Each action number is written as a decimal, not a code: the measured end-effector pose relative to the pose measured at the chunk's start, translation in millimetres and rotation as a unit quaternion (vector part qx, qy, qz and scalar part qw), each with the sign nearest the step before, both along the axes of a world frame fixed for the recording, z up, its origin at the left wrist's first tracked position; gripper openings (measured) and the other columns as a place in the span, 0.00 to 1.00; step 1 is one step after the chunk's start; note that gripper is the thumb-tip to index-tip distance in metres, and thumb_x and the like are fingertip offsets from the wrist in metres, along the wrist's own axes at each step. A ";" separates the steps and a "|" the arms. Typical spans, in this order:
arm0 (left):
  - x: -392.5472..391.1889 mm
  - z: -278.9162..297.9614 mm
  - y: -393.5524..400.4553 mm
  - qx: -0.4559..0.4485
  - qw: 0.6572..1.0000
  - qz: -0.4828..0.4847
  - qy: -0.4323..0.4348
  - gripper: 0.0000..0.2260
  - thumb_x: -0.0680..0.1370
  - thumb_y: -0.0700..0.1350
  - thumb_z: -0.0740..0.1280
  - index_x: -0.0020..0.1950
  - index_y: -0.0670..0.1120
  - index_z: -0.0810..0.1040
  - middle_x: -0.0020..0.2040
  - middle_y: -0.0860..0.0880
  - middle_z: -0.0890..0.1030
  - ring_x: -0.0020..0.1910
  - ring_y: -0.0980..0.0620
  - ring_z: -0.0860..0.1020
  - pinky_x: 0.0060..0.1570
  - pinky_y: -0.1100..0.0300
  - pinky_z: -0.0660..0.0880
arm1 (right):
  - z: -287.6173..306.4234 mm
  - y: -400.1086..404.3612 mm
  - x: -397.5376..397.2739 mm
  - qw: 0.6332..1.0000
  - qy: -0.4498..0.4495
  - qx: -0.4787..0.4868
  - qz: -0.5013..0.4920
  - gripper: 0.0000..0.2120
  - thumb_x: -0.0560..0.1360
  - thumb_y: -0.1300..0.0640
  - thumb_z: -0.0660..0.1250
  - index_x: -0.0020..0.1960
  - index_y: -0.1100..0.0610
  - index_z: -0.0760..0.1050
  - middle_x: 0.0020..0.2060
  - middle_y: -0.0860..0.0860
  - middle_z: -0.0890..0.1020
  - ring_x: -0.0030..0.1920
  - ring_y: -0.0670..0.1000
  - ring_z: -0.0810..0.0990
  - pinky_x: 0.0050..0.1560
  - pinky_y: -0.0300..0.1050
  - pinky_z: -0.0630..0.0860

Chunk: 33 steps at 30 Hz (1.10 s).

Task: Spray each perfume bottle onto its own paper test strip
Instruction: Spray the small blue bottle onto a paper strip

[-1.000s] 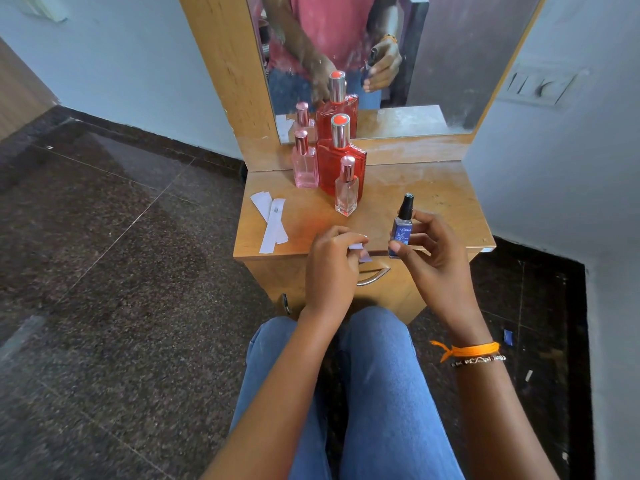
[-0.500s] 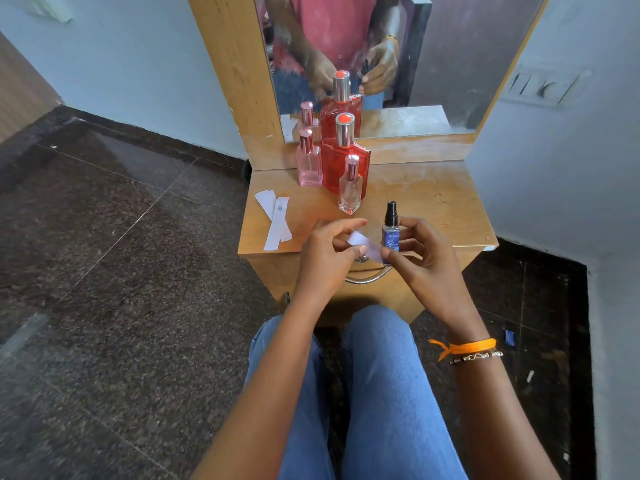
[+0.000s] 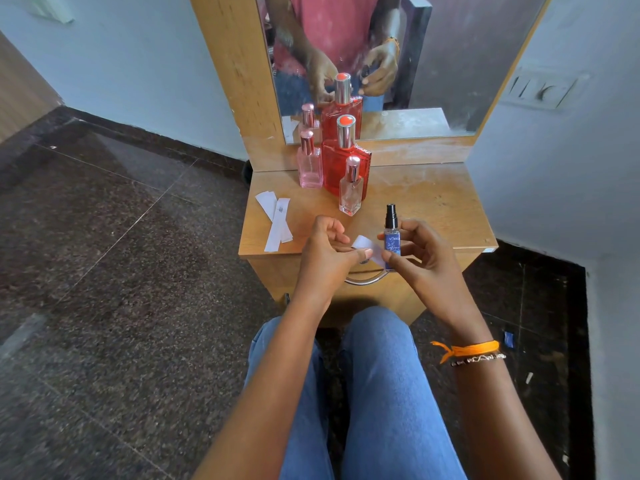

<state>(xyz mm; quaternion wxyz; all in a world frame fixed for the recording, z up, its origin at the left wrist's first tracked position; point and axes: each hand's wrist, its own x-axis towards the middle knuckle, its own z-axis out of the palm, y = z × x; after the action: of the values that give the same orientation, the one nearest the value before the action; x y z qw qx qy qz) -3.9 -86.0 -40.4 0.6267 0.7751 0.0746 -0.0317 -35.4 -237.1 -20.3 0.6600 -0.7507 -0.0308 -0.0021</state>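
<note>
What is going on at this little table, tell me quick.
A person seated at a small wooden dressing table is testing perfumes on paper. The right hand holds a small blue spray bottle upright, and the left hand pinches a paper strip right beside it. No spray is visible. Three capped bottles stand by the mirror: a pink one, a large red one and a small clear one. Two more strips lie at the table's left edge.
</note>
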 end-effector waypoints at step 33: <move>1.7 19.1 1.1 -0.047 0.998 0.019 -0.040 0.09 0.75 0.38 0.67 0.46 0.53 0.79 0.46 0.54 0.81 0.48 0.58 0.79 0.43 0.67 0.77 | -6.8 -2.5 -7.6 0.996 0.038 0.068 0.040 0.13 0.77 0.67 0.58 0.58 0.58 0.74 0.43 0.48 0.83 0.44 0.44 0.79 0.44 0.33 0.72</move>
<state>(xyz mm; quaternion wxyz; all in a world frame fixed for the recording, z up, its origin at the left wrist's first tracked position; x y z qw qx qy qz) -2.2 -84.9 -21.3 0.6652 0.7440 0.0629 0.0082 -42.9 -239.6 -27.1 0.7095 -0.7021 -0.0352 0.0504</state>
